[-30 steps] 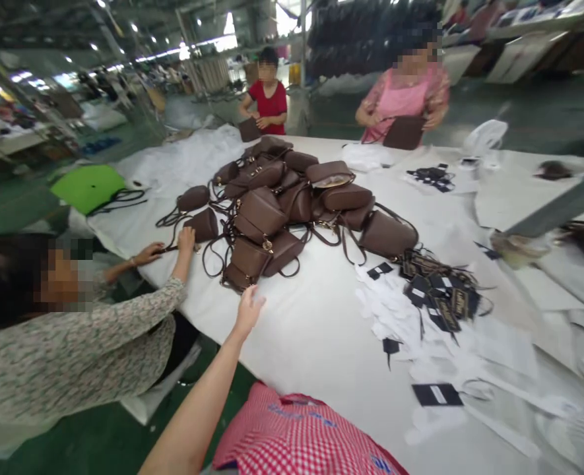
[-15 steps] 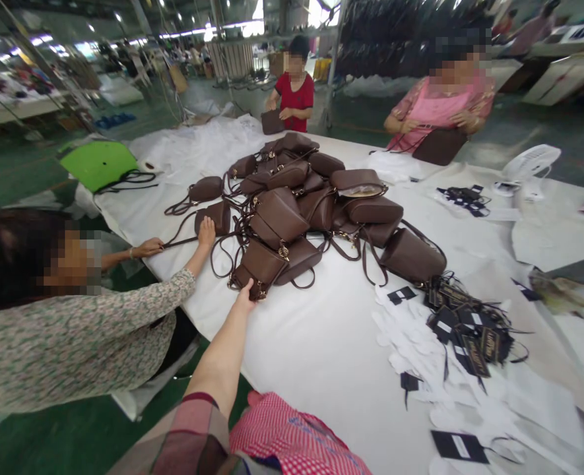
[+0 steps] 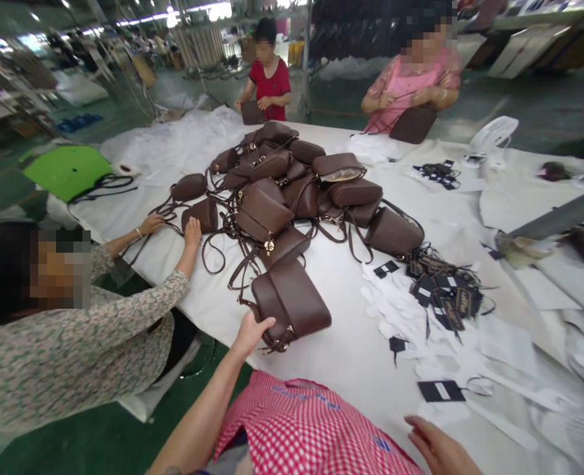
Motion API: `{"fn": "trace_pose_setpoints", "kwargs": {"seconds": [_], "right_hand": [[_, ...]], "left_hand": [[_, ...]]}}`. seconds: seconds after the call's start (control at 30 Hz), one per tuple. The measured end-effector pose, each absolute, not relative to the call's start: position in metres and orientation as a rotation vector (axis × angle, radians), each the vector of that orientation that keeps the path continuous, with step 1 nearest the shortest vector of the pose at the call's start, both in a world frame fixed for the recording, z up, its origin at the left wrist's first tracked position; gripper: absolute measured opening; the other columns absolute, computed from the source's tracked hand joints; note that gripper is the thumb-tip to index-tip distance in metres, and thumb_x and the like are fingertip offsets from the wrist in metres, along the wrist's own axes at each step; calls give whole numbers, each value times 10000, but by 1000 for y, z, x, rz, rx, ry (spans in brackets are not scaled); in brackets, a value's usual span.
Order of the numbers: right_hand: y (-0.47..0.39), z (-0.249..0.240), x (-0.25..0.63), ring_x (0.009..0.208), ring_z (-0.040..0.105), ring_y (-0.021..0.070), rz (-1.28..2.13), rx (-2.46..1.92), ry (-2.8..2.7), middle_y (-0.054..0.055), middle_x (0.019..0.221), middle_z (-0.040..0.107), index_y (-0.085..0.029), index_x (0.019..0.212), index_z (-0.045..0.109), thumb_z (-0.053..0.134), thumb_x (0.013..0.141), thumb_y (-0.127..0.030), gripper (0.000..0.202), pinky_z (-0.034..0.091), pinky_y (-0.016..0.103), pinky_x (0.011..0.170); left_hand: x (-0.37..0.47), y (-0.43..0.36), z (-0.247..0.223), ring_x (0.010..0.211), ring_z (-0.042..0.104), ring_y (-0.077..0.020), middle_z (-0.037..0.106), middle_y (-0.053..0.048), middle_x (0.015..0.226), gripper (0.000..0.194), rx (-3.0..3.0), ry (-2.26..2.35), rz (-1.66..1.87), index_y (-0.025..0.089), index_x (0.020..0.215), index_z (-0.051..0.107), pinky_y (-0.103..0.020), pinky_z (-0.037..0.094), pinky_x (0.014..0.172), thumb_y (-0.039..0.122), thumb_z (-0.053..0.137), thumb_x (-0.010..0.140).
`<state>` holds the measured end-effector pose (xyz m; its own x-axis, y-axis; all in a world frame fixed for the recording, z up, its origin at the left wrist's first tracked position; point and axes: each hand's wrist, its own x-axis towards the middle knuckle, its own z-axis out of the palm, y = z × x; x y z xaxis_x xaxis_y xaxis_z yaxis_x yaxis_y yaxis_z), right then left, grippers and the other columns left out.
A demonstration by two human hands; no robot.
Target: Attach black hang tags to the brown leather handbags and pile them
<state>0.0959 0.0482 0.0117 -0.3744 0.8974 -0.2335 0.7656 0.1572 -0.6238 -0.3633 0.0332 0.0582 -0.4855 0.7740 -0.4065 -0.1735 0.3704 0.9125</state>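
Observation:
My left hand (image 3: 250,334) grips the near edge of a brown handbag (image 3: 294,300), thumb on top and fingers hidden underneath. The bag lies tilted at the near side of the table, its strap trailing back to the left. At the lower right, my right hand (image 3: 433,443) hovers near the table's front edge, holding nothing, with the fingers loosely extended. Just beyond the held bag is a heap of similar brown handbags (image 3: 264,208) with looped straps and gold-coloured fittings.
Black hang tags (image 3: 453,297) lie in a pile on white sheets at the right. A co-worker's hand (image 3: 193,231) rests by a bag on the left. Two people work across the table (image 3: 344,356). A white fan (image 3: 492,135) and a green panel (image 3: 68,171) stand farther back.
My left hand has pulled a handbag from the heap toward me. My right hand has come into view at the lower right. The whole view has shifted slightly.

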Motion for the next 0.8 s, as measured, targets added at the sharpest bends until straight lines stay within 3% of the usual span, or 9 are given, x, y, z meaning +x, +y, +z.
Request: {"fn": "trace_pose_setpoints", "kwargs": {"seconds": [0.17, 0.33, 0.47, 0.57, 0.67, 0.73, 0.8], "right_hand": [[65, 35, 48, 830, 709, 233, 947, -1447, -2306, 87, 989, 720, -240, 1110, 635, 448, 886, -386, 326, 599, 381, 768], [73, 62, 6, 866, 681, 195, 943, -1349, -2183, 146, 1292, 539, -235, 1433, 359, 454, 918, -309, 529, 599, 360, 742], [68, 58, -3, 929, 662, 200, 968, -1345, -2087, 174, 1429, 411, -252, 1506, 211, 486, 901, -280, 665, 595, 384, 758], [63, 36, 8, 933, 655, 179, 955, -1401, -2075, 147, 1437, 433, -245, 1468, 318, 485, 895, -261, 597, 574, 373, 826], [66, 7, 35, 902, 662, 179, 832, -1721, -2077, 96, 1208, 638, -214, 1267, 560, 479, 888, -228, 388, 536, 363, 894], [73, -9, 58, 941, 659, 209, 721, -1977, -2020, 113, 1101, 681, -171, 1155, 621, 471, 883, -196, 312, 509, 376, 926], [84, -21, 79, 1059, 619, 257, 641, -2114, -1951, 166, 1172, 643, -135, 1173, 602, 471, 882, -188, 323, 480, 406, 952]], "left_hand": [[-321, 61, 111, 706, 570, -181, 640, -13, 724, 22, 1389, 1743, 743, 181, 754, 620, -293, 436, 719, 193, 614, 771], [-272, 97, 125, 722, 543, -178, 592, -33, 713, 133, 1960, 1462, 457, 184, 682, 560, -279, 402, 704, 136, 566, 806], [-250, 114, 122, 787, 554, -204, 617, -73, 800, 151, 2351, 1256, 315, 180, 790, 596, -304, 426, 726, 91, 485, 843], [-246, 118, 109, 820, 556, -221, 620, -87, 836, 184, 2554, 1239, 208, 169, 835, 596, -338, 451, 749, 69, 443, 856], [-248, 116, 95, 845, 559, -228, 620, -95, 884, 160, 2570, 1291, 174, 159, 875, 595, -365, 474, 772, 70, 465, 846], [-250, 111, 90, 904, 564, -237, 623, -103, 957, 189, 2513, 1341, 253, 155, 1004, 591, -389, 485, 818, 102, 506, 844], [-251, 104, 91, 1022, 554, -260, 610, -124, 1094, 367, 2476, 1378, 362, 160, 1198, 529, -443, 468, 913, 130, 554, 833]]}}
